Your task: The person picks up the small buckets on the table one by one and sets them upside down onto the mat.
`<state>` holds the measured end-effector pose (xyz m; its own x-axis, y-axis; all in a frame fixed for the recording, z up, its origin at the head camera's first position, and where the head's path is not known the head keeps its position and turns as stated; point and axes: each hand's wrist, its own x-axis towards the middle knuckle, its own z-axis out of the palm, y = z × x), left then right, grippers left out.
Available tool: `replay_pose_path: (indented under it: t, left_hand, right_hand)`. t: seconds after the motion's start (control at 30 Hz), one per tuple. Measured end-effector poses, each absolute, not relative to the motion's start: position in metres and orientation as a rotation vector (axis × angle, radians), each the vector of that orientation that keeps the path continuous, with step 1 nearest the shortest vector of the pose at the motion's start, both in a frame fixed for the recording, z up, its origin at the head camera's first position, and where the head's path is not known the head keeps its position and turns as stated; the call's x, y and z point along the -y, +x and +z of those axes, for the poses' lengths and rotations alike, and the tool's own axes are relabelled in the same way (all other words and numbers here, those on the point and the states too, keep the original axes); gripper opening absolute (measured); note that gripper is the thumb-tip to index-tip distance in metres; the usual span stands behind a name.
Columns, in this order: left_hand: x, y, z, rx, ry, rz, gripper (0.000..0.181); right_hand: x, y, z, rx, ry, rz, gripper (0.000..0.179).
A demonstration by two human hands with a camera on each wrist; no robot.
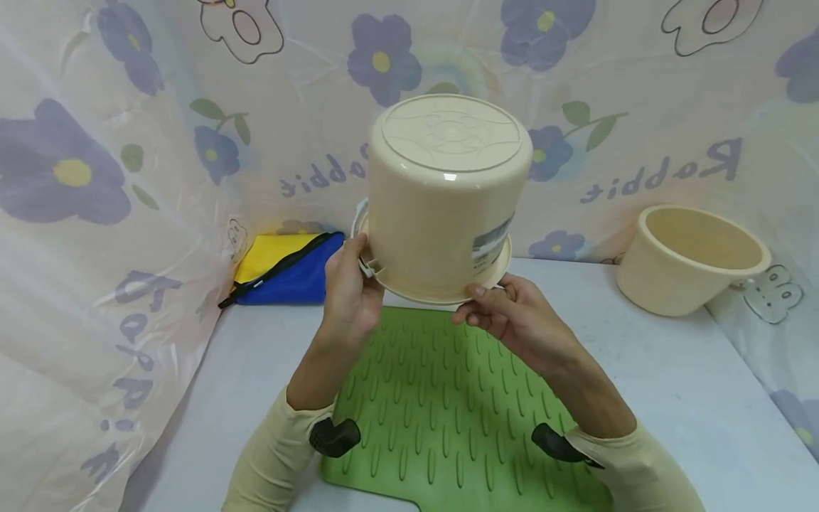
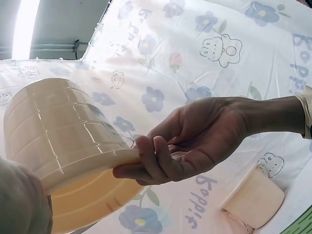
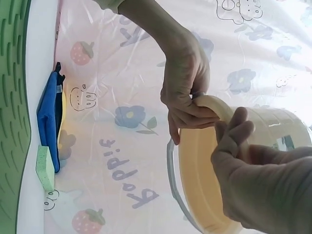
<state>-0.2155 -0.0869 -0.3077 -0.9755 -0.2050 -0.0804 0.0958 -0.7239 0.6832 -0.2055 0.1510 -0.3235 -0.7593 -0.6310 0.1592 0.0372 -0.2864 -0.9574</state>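
A cream plastic bucket (image 1: pixel 441 213) is held up in the air upside down, its moulded base facing up and its mouth facing down. My left hand (image 1: pixel 352 291) grips the rim on the left, beside the pale bail handle (image 3: pixel 174 180). At the front right of the rim, my right hand (image 1: pixel 521 316) pinches the edge between thumb and fingers. A printed label (image 1: pixel 493 242) shows low on the bucket's side. Through the mouth, the bare inside wall (image 3: pixel 197 170) appears in the right wrist view.
Below the bucket, a green ridged mat (image 1: pixel 441 398) lies on the white table (image 1: pixel 665 384). A cream basin (image 1: pixel 691 267) stands at the back right. A blue and yellow zip pouch (image 1: pixel 291 270) lies at the back left, with a green sponge (image 3: pixel 45 168) near it. Printed curtains surround the table.
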Motion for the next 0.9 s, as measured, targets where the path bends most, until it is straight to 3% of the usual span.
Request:
replay_pose_path:
  t: [0.17,0.5,0.7,0.9]
  left_hand:
    - [0.096,-0.216,-0.304,1.085,0.213,-2.822,0.021]
    - [0.122,-0.219,-0.293,1.052,0.147,-2.935,0.026]
    - [0.117,-0.22,-0.294,1.069,0.142,-2.96,0.02]
    - [0.109,-0.221,-0.298,1.142,0.193,-2.845,0.017]
  right_hand:
    - [-0.156,-0.209,-0.324,-1.515,-0.849,-2.043,0.02]
    - [-0.173,-0.221,-0.32,-1.513,-1.028,-1.987,0.035]
    - [-0.182,-0.222,-0.315,-1.501,-0.981,-2.061,0.043]
    - [-0.176,-0.218,-0.312,-1.515,-0.811,-2.216,0.028]
